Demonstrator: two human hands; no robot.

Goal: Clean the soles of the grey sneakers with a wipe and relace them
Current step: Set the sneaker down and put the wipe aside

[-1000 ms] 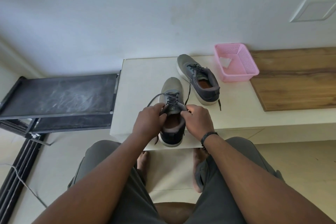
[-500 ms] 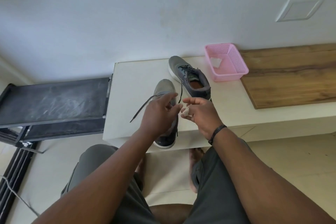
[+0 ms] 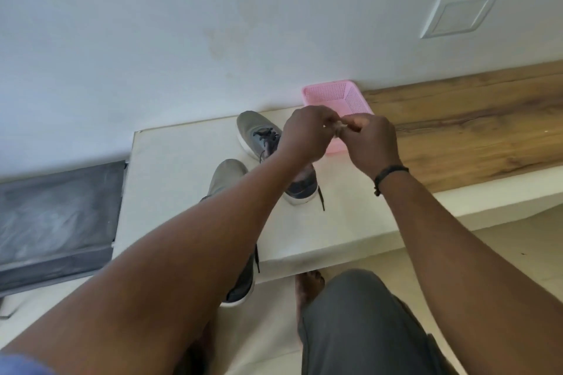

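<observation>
Two grey sneakers stand on the white bench (image 3: 170,179). The near sneaker (image 3: 227,172) points away from me, and my left forearm covers most of it. The far sneaker (image 3: 254,128) lies behind it, with its dark laces loose. My left hand (image 3: 304,137) and my right hand (image 3: 371,143) are raised over the pink basket (image 3: 335,94), fingertips meeting. Between them they pinch a small pale scrap (image 3: 337,130), too small to identify. Neither hand touches a sneaker.
A wooden board (image 3: 475,119) lies on the bench to the right of the basket. A dark shelf (image 3: 58,207) stands to the left of the bench. The wall is close behind. My knees and bare feet are below the bench's front edge.
Both hands left the near sneaker and its laces, rose and moved to the right, over the pink basket. The right hand carried a small pale scrap there. The camera tilted up.
</observation>
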